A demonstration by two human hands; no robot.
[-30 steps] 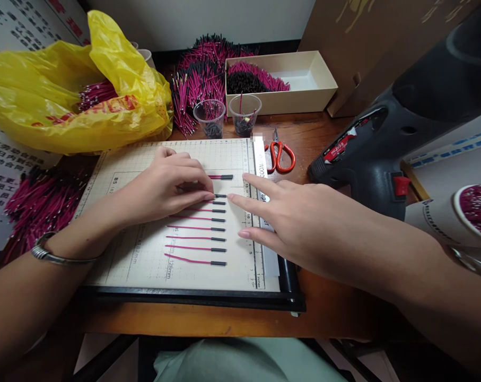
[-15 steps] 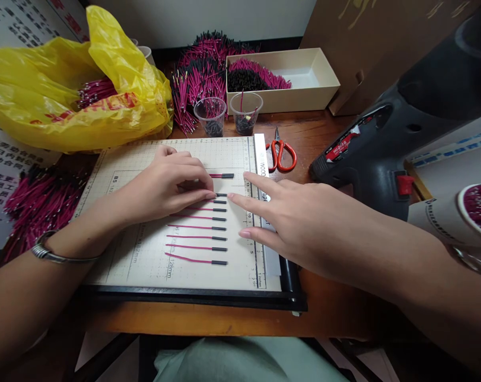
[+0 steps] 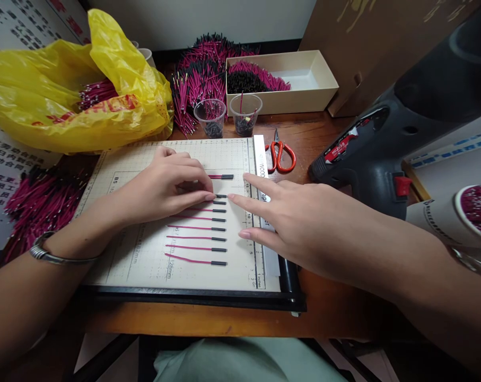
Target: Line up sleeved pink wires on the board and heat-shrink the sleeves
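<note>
My left hand (image 3: pixel 178 183) is closed in a pinch, its thumb and fingers on a thin red wire whose black sleeve (image 3: pixel 221 196) sticks out to the right. Just above, another black sleeve (image 3: pixel 227 177) shows past the fingers, with part of its wire hidden under the hand. My right hand (image 3: pixel 299 212) has its fingers spread, one fingertip at the free end of the pinched wire's sleeve. Below, several red wires with black sleeves (image 3: pixel 219 239) lie in a row on the cream paper cutter board (image 3: pixel 137 270), their sleeve ends lined up.
Behind the board stand two clear cups (image 3: pixel 210 118), orange-handled scissors (image 3: pixel 280 155) and a cream box (image 3: pixel 288 101) of wires. A yellow bag (image 3: pixel 121 124) and loose wire piles (image 3: pixel 45 212) are at left. A dark heat gun (image 3: pixel 377 154) and a wire-filled cup (image 3: pixel 435 225) flank my right arm.
Both hands hold nearly the same position; the wires in the row have not visibly moved. The whole view has shifted very slightly.
</note>
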